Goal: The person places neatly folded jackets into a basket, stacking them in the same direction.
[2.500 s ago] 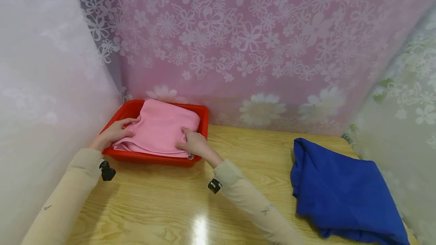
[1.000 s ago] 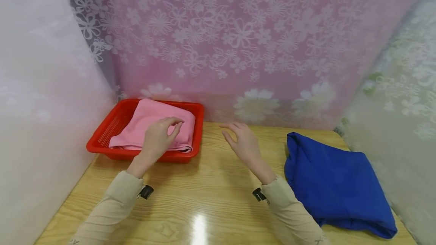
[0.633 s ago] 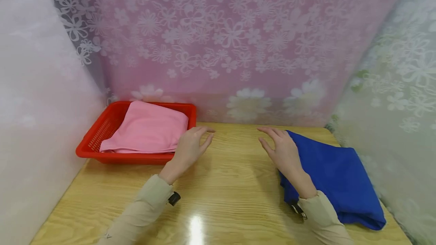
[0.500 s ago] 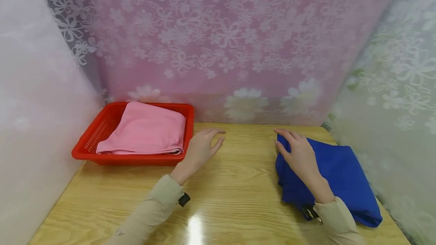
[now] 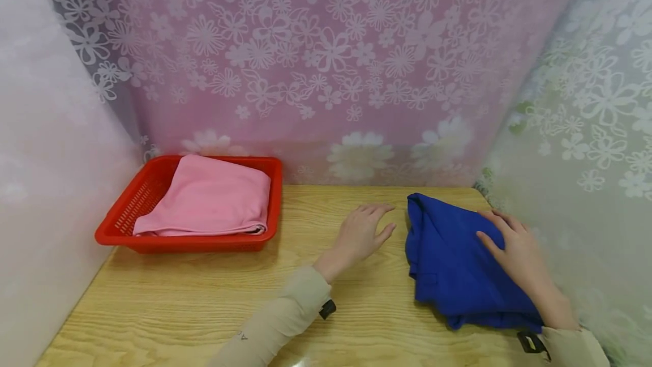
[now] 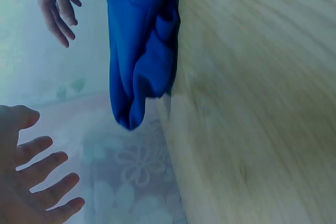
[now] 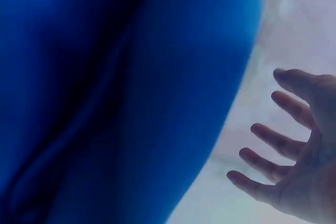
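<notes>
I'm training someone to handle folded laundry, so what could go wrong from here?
The blue cloth lies in loose, uneven layers, so it might fall open if lifted. Neither hand grips it: the left hand is beside it, the right hand over it, so an uneven grab could skew the folds. The pink cloth fills most of the red basket, so anything added might crumple.

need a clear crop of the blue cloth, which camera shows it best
The head view: the blue cloth lies wholly in frame, partly hidden by the right hand. The left wrist view shows one end; right wrist, a blurred, cropped close-up.
</notes>
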`<state>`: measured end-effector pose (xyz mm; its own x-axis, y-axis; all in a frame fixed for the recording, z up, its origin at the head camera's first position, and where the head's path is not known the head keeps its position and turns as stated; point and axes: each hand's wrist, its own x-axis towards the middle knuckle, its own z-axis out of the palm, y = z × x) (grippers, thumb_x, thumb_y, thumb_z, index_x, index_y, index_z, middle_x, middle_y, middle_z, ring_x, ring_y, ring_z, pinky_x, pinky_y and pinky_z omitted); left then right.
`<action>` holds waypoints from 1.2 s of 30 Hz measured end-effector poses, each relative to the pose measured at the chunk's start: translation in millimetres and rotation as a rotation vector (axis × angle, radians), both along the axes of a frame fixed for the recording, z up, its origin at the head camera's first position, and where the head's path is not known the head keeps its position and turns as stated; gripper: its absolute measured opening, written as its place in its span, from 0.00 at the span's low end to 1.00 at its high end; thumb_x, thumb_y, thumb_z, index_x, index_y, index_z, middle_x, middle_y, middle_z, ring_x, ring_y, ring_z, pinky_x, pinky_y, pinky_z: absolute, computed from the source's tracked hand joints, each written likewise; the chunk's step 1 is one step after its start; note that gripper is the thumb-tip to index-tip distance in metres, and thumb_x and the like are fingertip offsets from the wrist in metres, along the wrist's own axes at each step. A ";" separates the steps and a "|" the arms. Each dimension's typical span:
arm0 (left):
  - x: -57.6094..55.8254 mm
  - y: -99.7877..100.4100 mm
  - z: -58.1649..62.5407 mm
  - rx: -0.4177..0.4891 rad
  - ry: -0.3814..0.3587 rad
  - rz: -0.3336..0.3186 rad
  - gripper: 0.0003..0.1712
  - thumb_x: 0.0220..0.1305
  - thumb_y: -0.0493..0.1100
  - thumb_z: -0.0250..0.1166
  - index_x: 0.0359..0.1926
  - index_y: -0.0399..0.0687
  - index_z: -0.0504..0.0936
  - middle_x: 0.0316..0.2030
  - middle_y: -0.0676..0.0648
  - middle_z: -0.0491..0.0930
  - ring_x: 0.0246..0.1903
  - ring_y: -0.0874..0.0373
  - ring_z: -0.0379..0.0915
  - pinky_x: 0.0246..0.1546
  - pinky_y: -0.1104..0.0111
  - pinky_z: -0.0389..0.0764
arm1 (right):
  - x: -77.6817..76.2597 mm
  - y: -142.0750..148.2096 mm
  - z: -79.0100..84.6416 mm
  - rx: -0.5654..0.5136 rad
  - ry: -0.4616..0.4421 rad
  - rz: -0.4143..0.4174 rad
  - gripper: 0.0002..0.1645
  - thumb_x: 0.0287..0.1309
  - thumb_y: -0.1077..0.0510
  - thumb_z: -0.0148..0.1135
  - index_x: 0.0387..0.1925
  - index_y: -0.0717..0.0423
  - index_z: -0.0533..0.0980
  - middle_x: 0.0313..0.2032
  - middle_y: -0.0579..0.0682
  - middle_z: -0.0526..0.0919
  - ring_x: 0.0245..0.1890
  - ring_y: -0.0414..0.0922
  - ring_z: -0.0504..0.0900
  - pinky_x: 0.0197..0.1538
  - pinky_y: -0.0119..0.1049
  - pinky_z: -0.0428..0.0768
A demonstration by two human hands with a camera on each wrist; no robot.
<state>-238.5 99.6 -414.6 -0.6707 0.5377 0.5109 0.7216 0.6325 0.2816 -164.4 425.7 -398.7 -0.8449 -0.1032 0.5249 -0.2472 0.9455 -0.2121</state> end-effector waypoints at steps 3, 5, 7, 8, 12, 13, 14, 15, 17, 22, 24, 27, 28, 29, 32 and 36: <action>4.6 20.9 -3.4 -0.063 -0.043 -0.014 0.28 0.76 0.57 0.56 0.71 0.54 0.71 0.67 0.52 0.74 0.65 0.56 0.71 0.65 0.63 0.72 | 3.7 27.3 -7.7 -0.008 -0.041 0.000 0.32 0.65 0.62 0.67 0.68 0.60 0.70 0.61 0.77 0.69 0.55 0.79 0.66 0.54 0.75 0.61; 8.6 34.1 -6.2 -0.111 -0.076 -0.021 0.30 0.77 0.59 0.54 0.74 0.56 0.68 0.71 0.52 0.70 0.68 0.56 0.68 0.67 0.63 0.70 | 6.9 43.2 -13.1 -0.009 -0.069 0.002 0.33 0.65 0.61 0.67 0.69 0.60 0.69 0.61 0.79 0.68 0.55 0.80 0.65 0.54 0.75 0.60; 12.7 47.1 -10.4 -0.153 -0.111 -0.034 0.33 0.77 0.61 0.52 0.76 0.58 0.65 0.73 0.53 0.66 0.71 0.55 0.64 0.69 0.63 0.68 | 11.0 57.3 -18.2 -0.004 -0.095 0.002 0.34 0.65 0.60 0.67 0.70 0.61 0.68 0.61 0.80 0.67 0.54 0.81 0.65 0.52 0.76 0.61; 14.9 53.3 -12.4 -0.171 -0.127 -0.044 0.33 0.77 0.62 0.51 0.76 0.58 0.64 0.75 0.53 0.64 0.72 0.55 0.62 0.69 0.62 0.68 | 12.8 63.5 -20.4 -0.008 -0.108 0.005 0.35 0.65 0.60 0.67 0.70 0.62 0.67 0.61 0.81 0.66 0.54 0.81 0.66 0.52 0.76 0.61; 23.0 75.7 -19.7 -0.244 -0.173 -0.088 0.36 0.76 0.65 0.49 0.78 0.61 0.60 0.77 0.54 0.58 0.75 0.53 0.56 0.71 0.60 0.65 | 17.0 83.5 -27.9 0.007 -0.167 -0.013 0.35 0.65 0.59 0.67 0.69 0.65 0.67 0.59 0.83 0.67 0.52 0.81 0.66 0.48 0.75 0.64; 24.8 80.3 -21.6 -0.263 -0.177 -0.099 0.36 0.76 0.66 0.48 0.79 0.62 0.59 0.77 0.54 0.57 0.75 0.53 0.55 0.71 0.59 0.65 | 16.8 87.1 -29.1 0.011 -0.203 -0.022 0.34 0.67 0.57 0.66 0.69 0.66 0.67 0.59 0.83 0.66 0.53 0.82 0.66 0.48 0.75 0.65; 26.5 84.7 -23.6 -0.285 -0.185 -0.107 0.37 0.75 0.67 0.48 0.79 0.63 0.57 0.78 0.55 0.55 0.76 0.53 0.54 0.72 0.58 0.64 | 16.6 89.8 -30.0 0.014 -0.246 -0.032 0.34 0.69 0.55 0.64 0.70 0.66 0.66 0.60 0.83 0.65 0.53 0.82 0.66 0.48 0.76 0.64; 27.6 88.7 -26.2 -0.304 -0.189 -0.114 0.37 0.75 0.68 0.47 0.79 0.65 0.56 0.78 0.56 0.54 0.76 0.54 0.52 0.72 0.58 0.64 | 15.7 92.1 -30.7 0.017 -0.291 -0.039 0.34 0.70 0.53 0.62 0.70 0.66 0.66 0.61 0.83 0.64 0.54 0.82 0.65 0.49 0.76 0.64; 29.6 95.2 -31.7 -0.333 -0.204 -0.128 0.38 0.74 0.69 0.47 0.79 0.67 0.55 0.79 0.57 0.52 0.77 0.55 0.50 0.72 0.56 0.63 | 13.5 94.8 -31.8 0.018 -0.358 -0.048 0.34 0.72 0.51 0.60 0.70 0.66 0.67 0.62 0.84 0.63 0.56 0.83 0.64 0.50 0.76 0.64; 31.8 102.5 -42.4 -0.386 -0.222 -0.133 0.38 0.72 0.71 0.47 0.79 0.71 0.55 0.79 0.59 0.51 0.78 0.58 0.47 0.72 0.53 0.62 | 8.6 94.9 -32.7 0.010 -0.424 -0.063 0.34 0.73 0.47 0.59 0.68 0.67 0.69 0.63 0.84 0.62 0.58 0.83 0.63 0.52 0.76 0.64; 32.0 101.3 -44.1 -0.392 -0.219 -0.126 0.38 0.72 0.71 0.48 0.78 0.72 0.56 0.79 0.59 0.51 0.78 0.58 0.47 0.72 0.52 0.62 | 7.5 92.7 -32.8 0.010 -0.435 -0.063 0.34 0.73 0.46 0.58 0.68 0.67 0.69 0.63 0.84 0.62 0.58 0.83 0.62 0.52 0.76 0.64; 31.7 98.4 -44.7 -0.390 -0.217 -0.120 0.37 0.73 0.70 0.48 0.78 0.72 0.56 0.79 0.59 0.52 0.78 0.58 0.46 0.72 0.51 0.62 | 6.2 88.9 -33.0 0.009 -0.430 -0.059 0.33 0.73 0.47 0.58 0.68 0.67 0.70 0.63 0.84 0.62 0.58 0.83 0.62 0.52 0.76 0.64; 31.8 97.4 -44.3 -0.389 -0.220 -0.119 0.37 0.73 0.70 0.48 0.78 0.72 0.56 0.79 0.59 0.52 0.78 0.58 0.46 0.72 0.51 0.62 | 6.2 87.3 -32.7 0.013 -0.429 -0.061 0.33 0.73 0.47 0.59 0.67 0.67 0.70 0.63 0.83 0.62 0.58 0.83 0.63 0.52 0.76 0.65; 31.8 96.6 -44.0 -0.390 -0.224 -0.117 0.37 0.73 0.70 0.48 0.78 0.73 0.56 0.79 0.59 0.52 0.78 0.58 0.46 0.73 0.51 0.61 | 6.2 86.0 -32.4 0.012 -0.434 -0.062 0.33 0.73 0.47 0.58 0.67 0.67 0.70 0.63 0.83 0.62 0.58 0.83 0.63 0.52 0.76 0.65; 32.2 94.7 -44.1 -0.391 -0.228 -0.113 0.37 0.73 0.70 0.49 0.78 0.73 0.57 0.78 0.59 0.52 0.78 0.58 0.46 0.73 0.50 0.61 | 6.8 82.3 -31.2 0.026 -0.442 -0.068 0.34 0.73 0.47 0.58 0.67 0.67 0.69 0.63 0.83 0.62 0.58 0.83 0.63 0.52 0.75 0.65; 32.9 91.7 -44.8 -0.384 -0.228 -0.111 0.37 0.73 0.70 0.49 0.78 0.73 0.57 0.78 0.59 0.52 0.78 0.58 0.47 0.72 0.49 0.61 | 8.1 77.5 -29.7 0.027 -0.446 -0.068 0.33 0.73 0.47 0.58 0.67 0.68 0.69 0.63 0.83 0.62 0.57 0.83 0.63 0.52 0.76 0.66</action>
<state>-205.6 191.3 -459.4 -0.6701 0.7346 0.1067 0.7381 0.6441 0.2011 -156.3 503.2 -428.4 -0.9932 -0.0484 0.1057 -0.0745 0.9631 -0.2585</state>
